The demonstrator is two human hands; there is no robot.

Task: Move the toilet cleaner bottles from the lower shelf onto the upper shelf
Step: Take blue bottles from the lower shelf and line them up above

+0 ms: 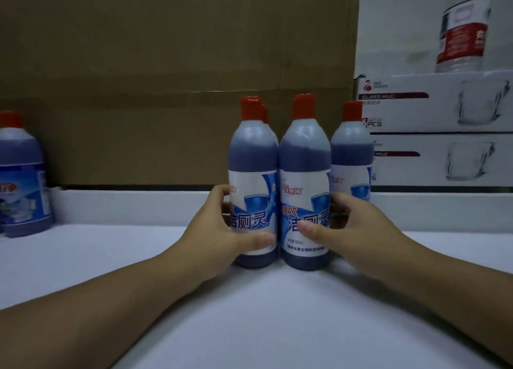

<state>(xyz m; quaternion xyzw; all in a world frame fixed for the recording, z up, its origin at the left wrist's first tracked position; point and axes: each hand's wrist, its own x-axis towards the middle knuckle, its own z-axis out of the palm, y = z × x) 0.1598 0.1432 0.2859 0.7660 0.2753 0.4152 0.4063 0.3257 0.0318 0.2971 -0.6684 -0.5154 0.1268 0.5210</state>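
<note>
Cardboard box [166, 77] fills 10 to 12 o'clock, behind everything. White shelf [263, 313] runs from centre to 6 o'clock; I can't tell which tier it is. Glass mug cartons [416, 110] are stacked at 2 o'clock. Wide blue bottle [22, 180] sits at 9 o'clock, well apart.

I see four toilet cleaner bottles upright at centre, red caps:
- left front bottle [254, 174] and right front bottle [304, 168] are touching
- third bottle [351, 152] is just beside them at 3 o'clock
- fourth bottle [265, 113] is mostly hidden behind, only its cap showing

Left hand [222, 230] wraps left front bottle, thumb across label. Right hand [352, 230] grips right front bottle, thumb on label.
</note>
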